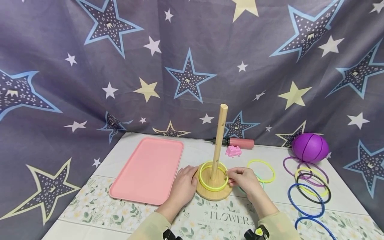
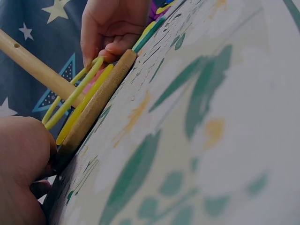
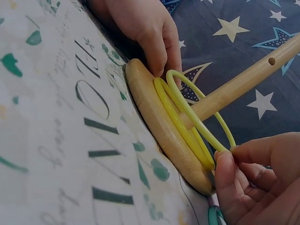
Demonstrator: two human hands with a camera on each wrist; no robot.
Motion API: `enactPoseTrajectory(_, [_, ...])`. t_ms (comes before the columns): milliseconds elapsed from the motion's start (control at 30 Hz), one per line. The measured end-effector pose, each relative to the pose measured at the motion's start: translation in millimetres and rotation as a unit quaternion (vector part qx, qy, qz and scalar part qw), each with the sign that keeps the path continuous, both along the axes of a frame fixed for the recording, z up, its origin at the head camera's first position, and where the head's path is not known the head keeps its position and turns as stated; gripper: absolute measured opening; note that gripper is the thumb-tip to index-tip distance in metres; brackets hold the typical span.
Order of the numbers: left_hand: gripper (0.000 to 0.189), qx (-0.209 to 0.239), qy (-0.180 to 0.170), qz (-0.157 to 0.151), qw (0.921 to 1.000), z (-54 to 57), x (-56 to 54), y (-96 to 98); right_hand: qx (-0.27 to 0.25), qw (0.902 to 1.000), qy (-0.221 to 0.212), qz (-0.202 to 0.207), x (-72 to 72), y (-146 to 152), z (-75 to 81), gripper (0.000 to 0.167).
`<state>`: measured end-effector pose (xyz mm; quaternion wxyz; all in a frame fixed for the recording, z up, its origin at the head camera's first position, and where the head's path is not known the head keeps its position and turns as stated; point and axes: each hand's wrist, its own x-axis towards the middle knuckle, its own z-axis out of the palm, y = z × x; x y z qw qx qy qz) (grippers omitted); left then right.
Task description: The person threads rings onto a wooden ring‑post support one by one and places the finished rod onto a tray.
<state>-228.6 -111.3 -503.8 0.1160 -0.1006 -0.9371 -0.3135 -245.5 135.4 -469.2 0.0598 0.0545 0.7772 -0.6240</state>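
Observation:
A wooden ring-toss post (image 1: 220, 140) rises from a round wooden base (image 1: 213, 196). Two yellow rings encircle the post: the lower ring (image 3: 185, 129) lies on the base, and the upper ring (image 3: 199, 123) is tilted, raised on its right side. My right hand (image 1: 244, 180) pinches that raised side between thumb and fingertips, as the right wrist view shows. My left hand (image 1: 184, 183) grips the base's left edge, its thumb by the near side; some of its fingers are hidden.
A pink tray (image 1: 148, 170) lies left. Behind the post are a red-and-black hand pump (image 1: 240, 143) and a small pink toy (image 1: 233, 151). A yellow ring (image 1: 271, 168) and a green ring (image 1: 262, 182) lie right, with blue rings (image 1: 306, 213), others and a purple ball (image 1: 310, 147) farther right.

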Motion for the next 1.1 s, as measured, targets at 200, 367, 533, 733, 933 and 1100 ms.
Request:
enactPoseTrajectory(200, [0.04,-0.001,-0.01,0.003,0.9999,-0.7,0.7,-1.4,0.052,0.9979,0.038,0.002,-3.6,-4,-3.5,0.018])
enactPoseTrajectory(367, [0.04,-0.003,-0.008,0.003,1.0,-1.6,0.0,-1.9,0.119,0.9902,0.074,-0.002,-5.5,-6,-2.5,0.017])
enactPoseTrajectory(533, [0.04,-0.003,-0.007,0.002,1.0,-2.4,-0.7,-1.8,0.168,0.9818,0.088,-0.007,-9.0,-8,-0.6,0.015])
enactPoseTrajectory(733, [0.039,0.0,-0.004,-0.002,1.0,-1.2,-1.1,-1.2,0.2,0.9746,0.099,-0.005,-11.7,-8,-0.9,0.013])
enactPoseTrajectory(933, [0.039,0.0,0.002,-0.005,1.0,-1.8,-1.2,-1.0,0.202,0.9755,0.086,0.007,-12.0,-7,0.1,0.014])
enactPoseTrajectory(1100, [0.04,-0.002,0.0,-0.004,1.0,-1.3,-1.1,-0.3,0.201,0.9769,0.072,0.011,-11.3,-7,2.1,0.013])
